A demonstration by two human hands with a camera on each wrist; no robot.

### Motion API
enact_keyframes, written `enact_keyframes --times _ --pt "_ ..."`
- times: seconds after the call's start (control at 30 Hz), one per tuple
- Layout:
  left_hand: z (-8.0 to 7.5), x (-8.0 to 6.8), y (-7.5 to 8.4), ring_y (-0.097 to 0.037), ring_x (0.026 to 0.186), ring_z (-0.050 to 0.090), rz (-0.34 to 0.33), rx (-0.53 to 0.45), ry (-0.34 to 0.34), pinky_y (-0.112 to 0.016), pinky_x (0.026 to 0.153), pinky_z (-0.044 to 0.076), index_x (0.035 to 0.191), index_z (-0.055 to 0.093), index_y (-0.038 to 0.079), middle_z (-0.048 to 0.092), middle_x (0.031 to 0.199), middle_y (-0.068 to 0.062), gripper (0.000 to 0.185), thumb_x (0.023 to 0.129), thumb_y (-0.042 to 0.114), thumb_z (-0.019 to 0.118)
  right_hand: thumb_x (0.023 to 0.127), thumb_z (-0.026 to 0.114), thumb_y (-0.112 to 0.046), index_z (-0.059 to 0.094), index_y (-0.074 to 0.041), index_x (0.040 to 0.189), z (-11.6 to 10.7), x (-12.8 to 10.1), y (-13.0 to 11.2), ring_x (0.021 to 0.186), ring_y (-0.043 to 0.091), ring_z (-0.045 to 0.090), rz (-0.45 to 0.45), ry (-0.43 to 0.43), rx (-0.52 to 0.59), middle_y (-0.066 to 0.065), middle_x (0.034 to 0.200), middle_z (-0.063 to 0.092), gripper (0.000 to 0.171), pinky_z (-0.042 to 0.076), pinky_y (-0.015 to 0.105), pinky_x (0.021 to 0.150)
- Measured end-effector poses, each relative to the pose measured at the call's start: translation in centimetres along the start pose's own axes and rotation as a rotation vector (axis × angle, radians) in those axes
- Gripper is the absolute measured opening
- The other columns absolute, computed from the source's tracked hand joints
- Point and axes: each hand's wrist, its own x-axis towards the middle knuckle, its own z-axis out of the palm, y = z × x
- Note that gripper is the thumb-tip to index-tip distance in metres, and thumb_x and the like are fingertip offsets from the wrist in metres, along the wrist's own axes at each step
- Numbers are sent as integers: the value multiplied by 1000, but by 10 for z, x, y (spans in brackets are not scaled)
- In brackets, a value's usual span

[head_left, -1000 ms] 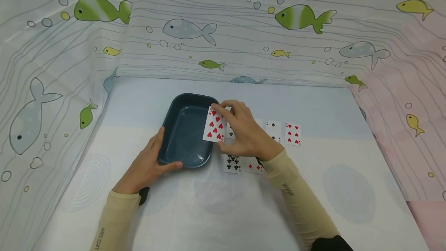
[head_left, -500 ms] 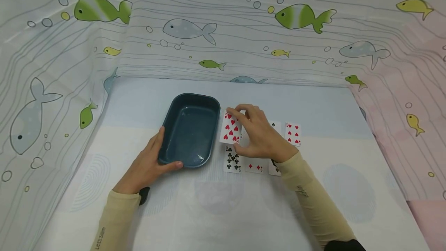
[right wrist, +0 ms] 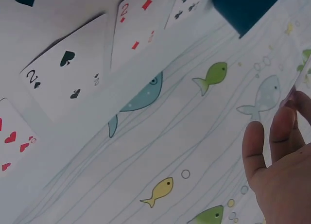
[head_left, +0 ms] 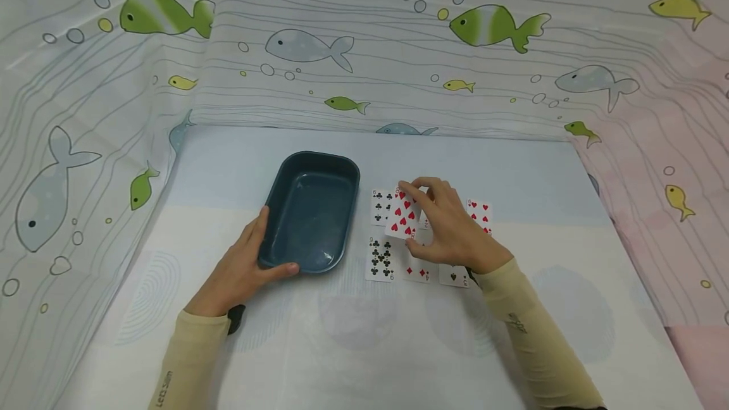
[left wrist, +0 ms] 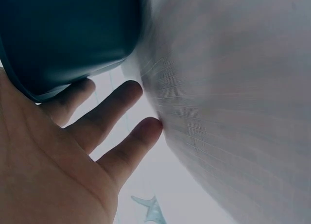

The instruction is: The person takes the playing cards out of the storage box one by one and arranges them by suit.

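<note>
Rightward from the empty tray (head_left: pixel 310 211), right hand (head_left: pixel 450 233) pinches heart card (head_left: pixel 404 220); left hand (head_left: pixel 245 267) grips tray

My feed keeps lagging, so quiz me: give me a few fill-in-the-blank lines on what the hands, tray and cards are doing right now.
1. The right hand pinches a card whose red pips are ____.
2. The left hand holds the near corner of the dark blue ____.
3. Inside, the tray holds ____ cards.
4. The black card lying nearest the tray's front corner shows nine ____.

Missing words: hearts; tray; no; clubs
</note>
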Motion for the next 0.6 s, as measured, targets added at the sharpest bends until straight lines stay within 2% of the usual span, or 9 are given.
enact_keyframes --times 0.27,0.6 --pt "0 0 -1 -42 151 19 -2 -4 -3 -67 112 27 162 -12 29 5 169 -11 128 78 71 74 75 78 -30 39 -8 154 0 -16 6 116 26 41 35 -16 8 11 140 41 91 36 45 96" --pt "1 0 -2 -41 151 19 -4 -7 -1 -66 113 28 162 -12 31 6 169 -10 128 76 73 74 72 79 -27 42 -12 153 -4 -45 19 113 25 42 100 -36 -7 10 138 42 90 37 44 93"
